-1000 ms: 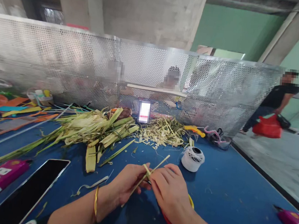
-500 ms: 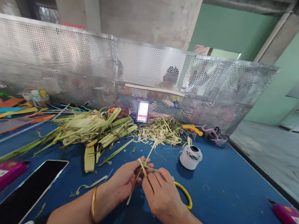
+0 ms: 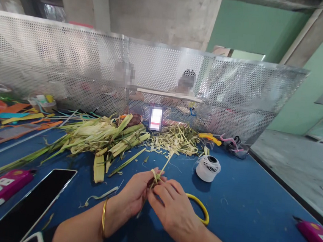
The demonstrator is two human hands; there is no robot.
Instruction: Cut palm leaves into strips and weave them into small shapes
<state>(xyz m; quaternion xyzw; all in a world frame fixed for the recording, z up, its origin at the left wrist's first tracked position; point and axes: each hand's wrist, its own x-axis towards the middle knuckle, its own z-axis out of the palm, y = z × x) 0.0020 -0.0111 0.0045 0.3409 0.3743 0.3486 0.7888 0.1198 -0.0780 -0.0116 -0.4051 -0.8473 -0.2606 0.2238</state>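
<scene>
My left hand (image 3: 135, 191) pinches a small piece of pale green plant strips (image 3: 156, 176), looped over one another between thumb and fingers. One thin strip sticks up and away from the fingertips, and another end hangs down below the hands. My right hand (image 3: 173, 209) has its fingers closed at the same piece; its fingertips partly hide the crossing. A yellow ring-shaped handle (image 3: 203, 208) lies on the table by my right hand, partly covered by it. Beyond the right hand stands a spool of white thread (image 3: 208, 169).
A heap of green leaf strips (image 3: 97, 134) and a pile of cut scraps (image 3: 177, 139) lie at the back. Left is a black-screened phone (image 3: 32, 203) and a magenta device (image 3: 3, 193); another magenta device (image 3: 314, 236) lies right. A perforated metal screen (image 3: 161, 67) borders the table.
My right hand has drawn in close to the left, and the crossed strips are now looped more tightly together. The yellow handle has become more visible. A passing person has left the view.
</scene>
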